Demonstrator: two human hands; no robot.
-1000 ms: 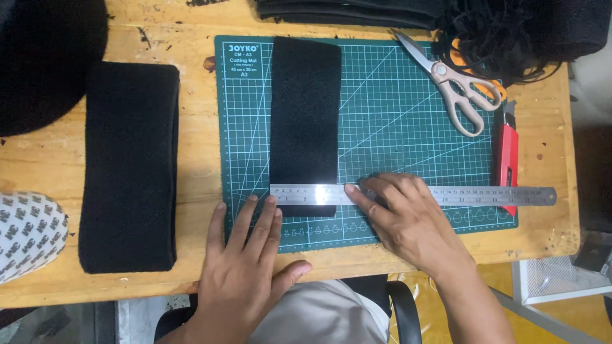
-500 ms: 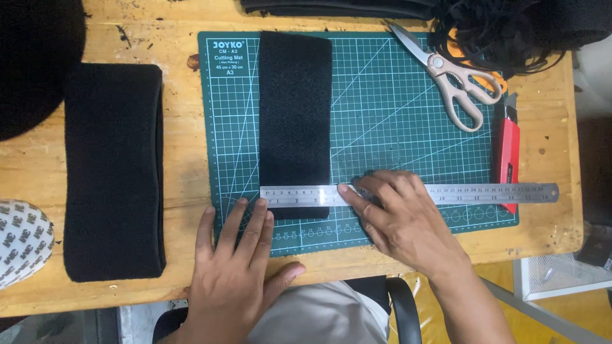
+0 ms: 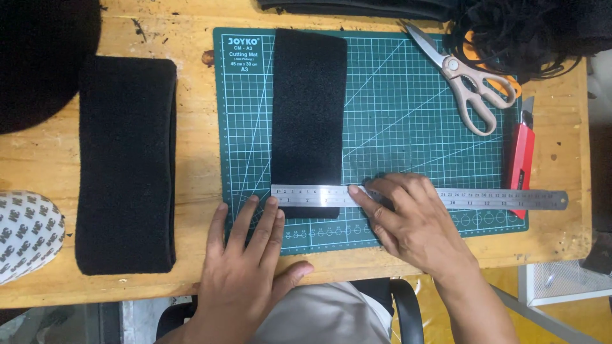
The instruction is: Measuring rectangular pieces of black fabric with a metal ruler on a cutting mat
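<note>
A black fabric strip (image 3: 309,108) lies lengthwise on a green cutting mat (image 3: 408,127). Across its near end rests a steel ruler (image 3: 497,199), running to the right. My left hand (image 3: 252,255) lies flat on the mat with its fingertips at the ruler's left end and the strip's near edge. My right hand (image 3: 411,223) presses down on the middle of the ruler, fingers spread. Neither hand grips anything.
A second, wider black fabric piece (image 3: 126,162) lies on the wooden table (image 3: 191,114) to the left. Scissors (image 3: 468,89) and a red utility knife (image 3: 521,156) sit at the mat's right side. Black material fills the top corners; a white patterned roll (image 3: 25,232) is at left.
The view has shifted a little. Both hands and the ruler keep the same position on the strip and mat.
</note>
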